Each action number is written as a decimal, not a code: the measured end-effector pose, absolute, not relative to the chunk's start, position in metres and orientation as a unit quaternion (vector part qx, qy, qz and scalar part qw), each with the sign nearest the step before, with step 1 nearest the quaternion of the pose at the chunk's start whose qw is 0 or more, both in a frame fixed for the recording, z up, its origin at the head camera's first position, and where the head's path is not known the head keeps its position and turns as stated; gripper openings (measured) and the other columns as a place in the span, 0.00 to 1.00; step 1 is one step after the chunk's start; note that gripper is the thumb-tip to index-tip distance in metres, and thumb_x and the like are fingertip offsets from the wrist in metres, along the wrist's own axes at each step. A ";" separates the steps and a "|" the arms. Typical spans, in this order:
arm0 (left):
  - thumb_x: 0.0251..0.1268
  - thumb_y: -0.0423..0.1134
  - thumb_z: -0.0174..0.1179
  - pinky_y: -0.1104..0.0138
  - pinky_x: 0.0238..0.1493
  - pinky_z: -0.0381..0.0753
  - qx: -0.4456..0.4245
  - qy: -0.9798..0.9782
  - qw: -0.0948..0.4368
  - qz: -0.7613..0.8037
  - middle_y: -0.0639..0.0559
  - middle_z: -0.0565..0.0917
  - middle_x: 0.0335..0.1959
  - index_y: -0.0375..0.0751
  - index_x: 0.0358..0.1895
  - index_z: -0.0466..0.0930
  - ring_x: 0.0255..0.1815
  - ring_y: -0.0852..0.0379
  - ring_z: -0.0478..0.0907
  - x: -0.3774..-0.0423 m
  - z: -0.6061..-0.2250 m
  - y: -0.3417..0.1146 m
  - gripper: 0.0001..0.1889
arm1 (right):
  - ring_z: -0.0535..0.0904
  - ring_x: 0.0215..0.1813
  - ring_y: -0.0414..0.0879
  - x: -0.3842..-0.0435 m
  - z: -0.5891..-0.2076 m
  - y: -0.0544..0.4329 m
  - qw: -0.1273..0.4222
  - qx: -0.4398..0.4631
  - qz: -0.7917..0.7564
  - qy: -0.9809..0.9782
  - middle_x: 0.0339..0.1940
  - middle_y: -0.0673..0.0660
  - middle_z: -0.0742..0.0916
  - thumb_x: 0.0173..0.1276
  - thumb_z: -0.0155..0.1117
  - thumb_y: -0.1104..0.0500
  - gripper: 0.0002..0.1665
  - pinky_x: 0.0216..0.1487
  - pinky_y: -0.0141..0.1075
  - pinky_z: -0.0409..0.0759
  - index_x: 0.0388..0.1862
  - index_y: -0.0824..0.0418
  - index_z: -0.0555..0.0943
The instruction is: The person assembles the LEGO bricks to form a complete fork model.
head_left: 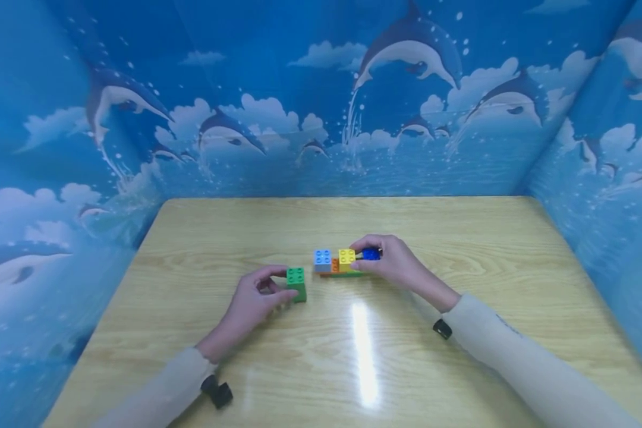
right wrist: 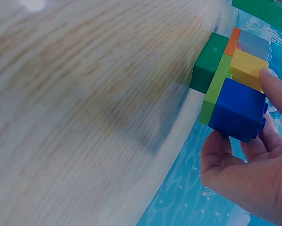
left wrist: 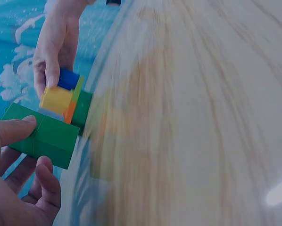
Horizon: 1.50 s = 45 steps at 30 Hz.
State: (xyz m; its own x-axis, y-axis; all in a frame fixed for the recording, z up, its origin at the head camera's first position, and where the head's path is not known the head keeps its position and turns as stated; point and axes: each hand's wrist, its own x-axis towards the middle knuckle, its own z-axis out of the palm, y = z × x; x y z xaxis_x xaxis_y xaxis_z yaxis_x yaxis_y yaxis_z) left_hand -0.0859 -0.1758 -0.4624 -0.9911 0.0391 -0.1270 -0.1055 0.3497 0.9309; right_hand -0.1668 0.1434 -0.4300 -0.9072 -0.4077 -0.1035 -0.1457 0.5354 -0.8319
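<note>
Two green toy bricks stacked together [head_left: 296, 286] are pinched between the thumb and fingers of my left hand [head_left: 252, 300], just left of a joined group of bricks. In that group, a light blue brick [head_left: 322, 261] and a yellow brick [head_left: 346, 263] sit at left and middle, with a dark blue brick [head_left: 371, 254] at right. Thin orange [right wrist: 232, 42] and lime green [right wrist: 214, 93] pieces run beneath them, over a dark green brick [right wrist: 210, 62]. My right hand [head_left: 398, 263] grips the group's right end, thumb on the yellow brick and fingers around the dark blue one.
A light wood-grain table [head_left: 192, 238] lies under both hands. Blue walls printed with dolphins and clouds [head_left: 278, 131] enclose its back and sides. Light reflects in a bright strip on the tabletop in front of the bricks.
</note>
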 end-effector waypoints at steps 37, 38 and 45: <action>0.59 0.41 0.84 0.64 0.42 0.84 0.073 0.804 0.086 0.584 0.55 0.88 0.54 0.48 0.59 0.89 0.41 0.53 0.82 -0.081 -0.470 -0.089 0.24 | 0.83 0.65 0.57 -0.164 -0.427 0.144 0.130 -0.168 -0.457 0.864 0.62 0.57 0.89 0.71 0.81 0.57 0.22 0.67 0.55 0.82 0.62 0.57 0.89; 0.59 0.40 0.84 0.64 0.41 0.84 0.072 0.802 0.088 0.587 0.55 0.87 0.54 0.48 0.58 0.89 0.41 0.54 0.82 -0.081 -0.470 -0.087 0.24 | 0.83 0.65 0.57 -0.164 -0.427 0.144 0.129 -0.170 -0.458 0.863 0.61 0.56 0.89 0.71 0.81 0.57 0.22 0.66 0.55 0.82 0.62 0.57 0.89; 0.58 0.39 0.84 0.65 0.38 0.83 0.062 0.801 0.098 0.587 0.56 0.87 0.53 0.52 0.57 0.89 0.40 0.53 0.82 -0.079 -0.471 -0.081 0.23 | 0.84 0.65 0.57 -0.165 -0.431 0.145 0.124 -0.177 -0.460 0.861 0.60 0.56 0.90 0.71 0.81 0.57 0.22 0.66 0.54 0.82 0.62 0.57 0.89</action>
